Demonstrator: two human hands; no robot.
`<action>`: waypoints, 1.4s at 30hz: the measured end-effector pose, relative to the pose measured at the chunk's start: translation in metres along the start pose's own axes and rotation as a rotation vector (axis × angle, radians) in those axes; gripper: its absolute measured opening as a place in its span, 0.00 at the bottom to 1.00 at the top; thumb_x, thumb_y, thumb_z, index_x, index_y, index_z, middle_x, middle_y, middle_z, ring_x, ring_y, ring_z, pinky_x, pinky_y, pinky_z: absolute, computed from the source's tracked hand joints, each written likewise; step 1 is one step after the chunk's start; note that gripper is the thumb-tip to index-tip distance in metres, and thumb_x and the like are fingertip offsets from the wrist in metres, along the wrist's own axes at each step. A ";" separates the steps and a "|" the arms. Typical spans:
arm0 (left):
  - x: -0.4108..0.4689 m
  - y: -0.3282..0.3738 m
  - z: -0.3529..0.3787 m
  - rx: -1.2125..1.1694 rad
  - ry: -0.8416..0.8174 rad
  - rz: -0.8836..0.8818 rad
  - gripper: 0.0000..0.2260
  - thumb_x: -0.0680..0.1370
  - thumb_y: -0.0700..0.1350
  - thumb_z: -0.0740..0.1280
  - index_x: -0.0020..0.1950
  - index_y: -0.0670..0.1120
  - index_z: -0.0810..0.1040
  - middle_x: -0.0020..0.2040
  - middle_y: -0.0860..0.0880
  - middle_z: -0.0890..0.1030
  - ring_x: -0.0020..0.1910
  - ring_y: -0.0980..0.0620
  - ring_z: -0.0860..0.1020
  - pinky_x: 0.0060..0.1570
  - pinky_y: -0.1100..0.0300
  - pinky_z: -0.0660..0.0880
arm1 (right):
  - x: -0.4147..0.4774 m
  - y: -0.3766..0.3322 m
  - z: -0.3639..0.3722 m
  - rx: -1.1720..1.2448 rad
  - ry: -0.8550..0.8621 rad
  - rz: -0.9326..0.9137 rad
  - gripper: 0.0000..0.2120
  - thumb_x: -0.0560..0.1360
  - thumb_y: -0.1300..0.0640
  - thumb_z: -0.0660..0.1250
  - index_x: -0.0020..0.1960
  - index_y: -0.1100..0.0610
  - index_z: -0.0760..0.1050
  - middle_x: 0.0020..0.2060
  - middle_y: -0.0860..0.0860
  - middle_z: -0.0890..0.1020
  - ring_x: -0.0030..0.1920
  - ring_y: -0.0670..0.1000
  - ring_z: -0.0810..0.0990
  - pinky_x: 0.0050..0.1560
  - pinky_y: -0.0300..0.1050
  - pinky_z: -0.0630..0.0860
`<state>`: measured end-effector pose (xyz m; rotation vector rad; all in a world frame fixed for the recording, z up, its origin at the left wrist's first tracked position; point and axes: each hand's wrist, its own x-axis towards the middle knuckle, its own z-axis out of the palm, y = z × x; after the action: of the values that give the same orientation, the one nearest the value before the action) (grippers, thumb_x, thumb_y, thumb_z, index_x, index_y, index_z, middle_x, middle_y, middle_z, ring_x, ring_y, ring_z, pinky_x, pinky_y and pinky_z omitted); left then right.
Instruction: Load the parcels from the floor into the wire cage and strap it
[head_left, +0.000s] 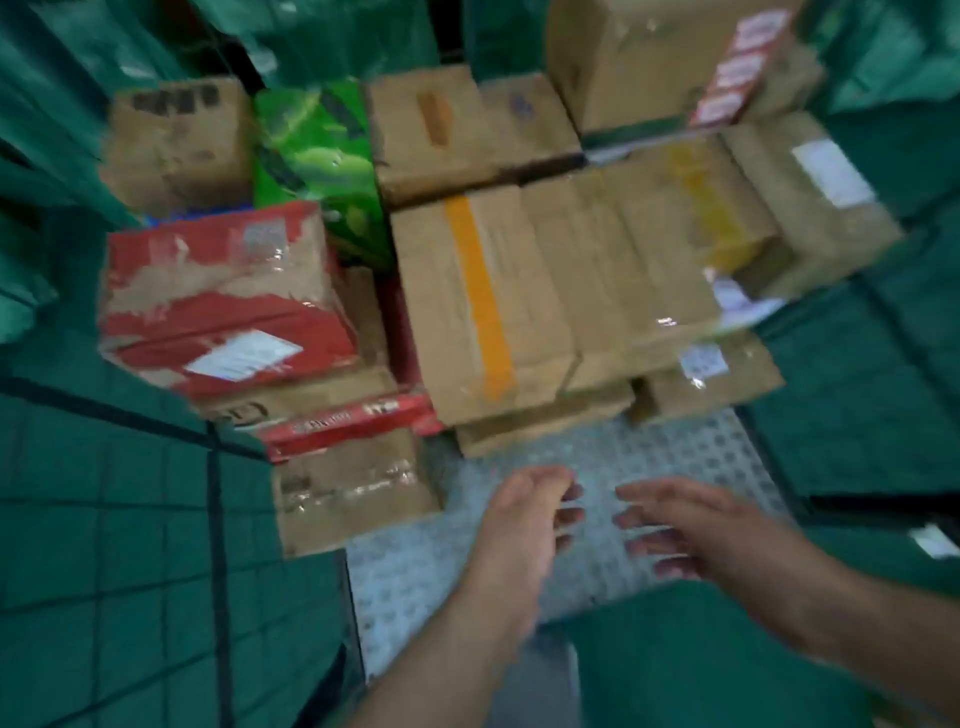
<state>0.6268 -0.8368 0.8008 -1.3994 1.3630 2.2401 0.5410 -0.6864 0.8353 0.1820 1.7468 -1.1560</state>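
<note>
Cardboard parcels (483, 291) are stacked at the far side of the green-lined cage (130, 519). Nothing is held: the left hand (524, 525) and right hand (701, 530) are spread, fingers relaxed, above the near perforated floor (405, 571).

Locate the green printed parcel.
In the head view the green parcel stands upper left of centre, between a worn brown box on its left and a taped brown box on its right, behind the red box.

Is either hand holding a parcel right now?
No: the left hand and right hand hover empty, fingers loose, over the perforated cage floor.
</note>
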 end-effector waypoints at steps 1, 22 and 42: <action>-0.012 -0.012 0.012 0.026 -0.042 -0.039 0.05 0.83 0.45 0.65 0.49 0.47 0.78 0.43 0.49 0.82 0.41 0.51 0.79 0.40 0.59 0.71 | -0.018 0.019 -0.018 0.021 0.052 0.013 0.08 0.81 0.57 0.66 0.57 0.54 0.83 0.50 0.53 0.88 0.44 0.51 0.85 0.44 0.45 0.74; -0.279 -0.483 0.400 1.325 -0.877 -0.125 0.07 0.83 0.45 0.64 0.54 0.45 0.80 0.49 0.47 0.84 0.45 0.49 0.82 0.43 0.57 0.74 | -0.372 0.613 -0.224 1.407 1.007 0.159 0.11 0.82 0.51 0.63 0.60 0.53 0.79 0.50 0.51 0.85 0.44 0.50 0.83 0.47 0.46 0.73; -0.410 -0.777 0.613 2.257 -1.463 0.030 0.07 0.82 0.47 0.63 0.55 0.46 0.78 0.50 0.47 0.82 0.43 0.50 0.79 0.44 0.55 0.73 | -0.504 0.815 -0.165 2.317 1.602 0.443 0.12 0.84 0.53 0.61 0.63 0.55 0.78 0.53 0.52 0.84 0.50 0.52 0.82 0.47 0.46 0.74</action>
<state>0.8980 0.1982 0.7369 0.8386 1.5459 0.1013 1.1591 0.0583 0.7409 3.1371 -0.0603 -2.1173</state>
